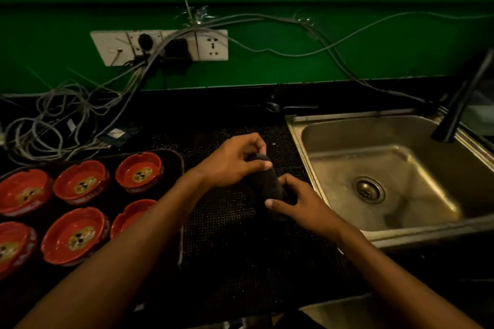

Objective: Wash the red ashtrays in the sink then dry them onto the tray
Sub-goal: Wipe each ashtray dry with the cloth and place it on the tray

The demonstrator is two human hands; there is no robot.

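Over the black mesh mat (240, 243), I see my left hand (232, 160) and right hand (299, 203) both gripping a dark, soft rolled cloth (267, 181); 6 glossy round red ashtrays (80, 180) fill the tray (175, 160).

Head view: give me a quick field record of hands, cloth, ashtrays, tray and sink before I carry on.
left hand: grips the top of the dark cloth
right hand: grips the lower end of the cloth
cloth: dark, bunched between both hands over the black mat
ashtrays: six red ones in view, all on the tray, none in hand
tray: dark, left of the mat
sink: steel, right of the mat, no ashtray inside
tap: dark, no water seen running
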